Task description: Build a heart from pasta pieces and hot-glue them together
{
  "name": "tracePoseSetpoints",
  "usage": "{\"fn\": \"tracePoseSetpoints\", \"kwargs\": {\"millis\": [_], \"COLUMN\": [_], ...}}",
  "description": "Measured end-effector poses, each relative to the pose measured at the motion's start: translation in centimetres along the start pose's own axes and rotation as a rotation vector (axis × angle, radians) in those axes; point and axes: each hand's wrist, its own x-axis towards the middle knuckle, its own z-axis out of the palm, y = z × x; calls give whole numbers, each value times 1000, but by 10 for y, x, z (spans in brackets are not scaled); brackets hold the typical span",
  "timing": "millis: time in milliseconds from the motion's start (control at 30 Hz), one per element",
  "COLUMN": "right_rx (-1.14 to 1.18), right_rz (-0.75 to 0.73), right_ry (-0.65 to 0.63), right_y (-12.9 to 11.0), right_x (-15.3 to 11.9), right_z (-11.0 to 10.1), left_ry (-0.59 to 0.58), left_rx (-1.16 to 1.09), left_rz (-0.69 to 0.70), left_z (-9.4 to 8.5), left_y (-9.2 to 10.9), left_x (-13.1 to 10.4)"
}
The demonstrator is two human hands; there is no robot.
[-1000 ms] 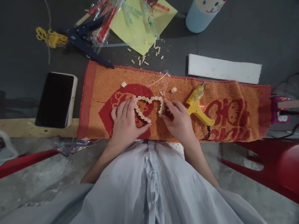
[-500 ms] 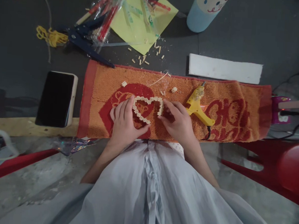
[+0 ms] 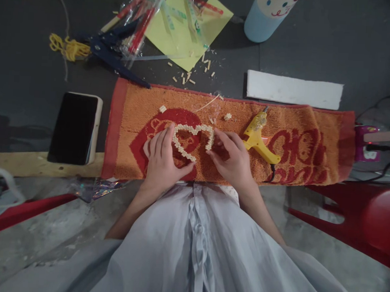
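Note:
An outline of a heart (image 3: pixel 182 150), made of small cream-coloured pieces stuck together, lies over an orange towel with a red print (image 3: pixel 140 112). Its lower right side has a gap. My left hand (image 3: pixel 162 161) holds its left side, fingers along the outer edge and thumb by the lower tip. On the other side, my right hand (image 3: pixel 232 159) has its thumb and forefinger at the short right end of the heart. Just right of that hand rests a yellow hot glue gun (image 3: pixel 257 139). Two small cream clusters sit above the heart, one of them a piece cluster (image 3: pixel 227 116).
A phone (image 3: pixel 73 127) lies left of the towel. Dark-blue pliers-like cutters (image 3: pixel 111 55), yellow yarn (image 3: pixel 73 49), green-yellow paper (image 3: pixel 188 44) and scattered stick bits are behind. A white strip (image 3: pixel 294 89) and a blue bottle (image 3: pixel 264 20) stand further right. Red chairs (image 3: pixel 336 212) flank me.
Almost nothing differs. The whole view has shifted very slightly; both hands stay at the heart outline in the same pose.

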Motion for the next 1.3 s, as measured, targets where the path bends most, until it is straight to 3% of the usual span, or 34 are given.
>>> {"fn": "tracePoseSetpoints", "kwargs": {"millis": [267,600,1300], "right_rx": [0,14,4], "right_rz": [-6,-80,-101], "right_ry": [8,82,90], "right_y": [-1,4,6], "right_x": [-1,-2,-1], "right_z": [0,4,5], "left_ry": [-13,53,58], "left_rx": [-4,-16,-26], "left_rz": [-14,41,60], "left_z": [1,4,5], "left_y": [0,-4,-5], "left_x": [0,0,0]}}
